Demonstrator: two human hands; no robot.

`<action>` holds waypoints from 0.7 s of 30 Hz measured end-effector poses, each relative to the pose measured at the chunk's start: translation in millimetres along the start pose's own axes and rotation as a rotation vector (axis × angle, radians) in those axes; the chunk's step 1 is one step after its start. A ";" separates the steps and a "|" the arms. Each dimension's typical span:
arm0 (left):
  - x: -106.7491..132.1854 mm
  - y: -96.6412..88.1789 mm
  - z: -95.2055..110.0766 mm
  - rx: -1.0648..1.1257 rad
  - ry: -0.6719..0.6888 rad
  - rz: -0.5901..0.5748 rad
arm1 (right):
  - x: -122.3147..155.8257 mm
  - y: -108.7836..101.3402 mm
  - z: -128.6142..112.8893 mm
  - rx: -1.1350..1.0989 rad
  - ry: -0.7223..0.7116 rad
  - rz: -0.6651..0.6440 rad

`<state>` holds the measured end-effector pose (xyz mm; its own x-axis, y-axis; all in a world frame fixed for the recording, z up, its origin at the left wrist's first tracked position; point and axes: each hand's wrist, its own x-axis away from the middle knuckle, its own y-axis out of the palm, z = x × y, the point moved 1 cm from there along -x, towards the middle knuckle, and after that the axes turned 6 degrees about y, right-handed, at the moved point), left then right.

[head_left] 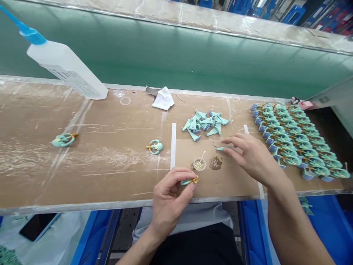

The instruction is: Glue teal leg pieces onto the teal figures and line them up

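Room: a green panel [176, 59] runs behind the bench [110, 184], blue stools [295, 14] beyond it.
Bench: flat, brown, taped across, scuffed pale towards the left; I'd expect light things to slide on it easily.
Rows [292, 138]: green figures with blue parts, packed in three lines on the right.
Bottle [68, 62]: white with a blue spout [34, 36], standing at the left by the panel.
Right hand [249, 152]: fingertips at a small green piece [220, 148] near the pile [204, 121]; whether the grip is closed on it, I cannot tell.
Left hand [171, 197]: grip closed, thumb and fingers pinching a figure [190, 181] near the bench's front edge.
Pile: green wedges with blue ends, loosely heaped.
Figure: yellow end pointing right; looks like light, stiff plastic, its thin loops perhaps breakable. Best held by the green part, yellow end free.
Cup [204, 168]: yellowish liquid, a white stick [203, 156] leaning out, a brown stain [215, 163] beside it; that liquid could make fingers slippery.
Piece: slim, probably light and rigid; its sides suit a fingertip pinch.
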<state>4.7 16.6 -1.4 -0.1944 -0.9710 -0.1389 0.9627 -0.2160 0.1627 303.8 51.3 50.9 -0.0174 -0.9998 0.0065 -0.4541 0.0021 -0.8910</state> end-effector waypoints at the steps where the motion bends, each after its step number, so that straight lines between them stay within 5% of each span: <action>1: -0.5 -0.2 0.1 -0.005 0.003 0.006 | 1.4 0.7 2.8 -0.022 0.018 -0.028; 6: -0.8 -0.2 3.5 -0.028 -0.012 0.016 | 21.2 9.0 -7.6 -0.199 0.076 -0.054; 11: 2.7 6.3 7.3 -0.061 0.001 0.037 | 70.0 39.2 -49.1 -1.060 0.380 -0.250; 14: 3.8 11.1 8.2 -0.095 0.031 0.032 | 89.3 59.9 -67.1 -1.369 0.465 -0.347; 21: 4.8 15.4 9.9 -0.143 0.078 0.008 | 92.6 71.6 -73.4 -1.453 0.493 -0.354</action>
<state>16.8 7.6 10.0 -0.1765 -0.9607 -0.2144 0.9822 -0.1860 0.0246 204.4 -39.7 21.1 0.1254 -0.8497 0.5121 -0.9266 0.0841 0.3665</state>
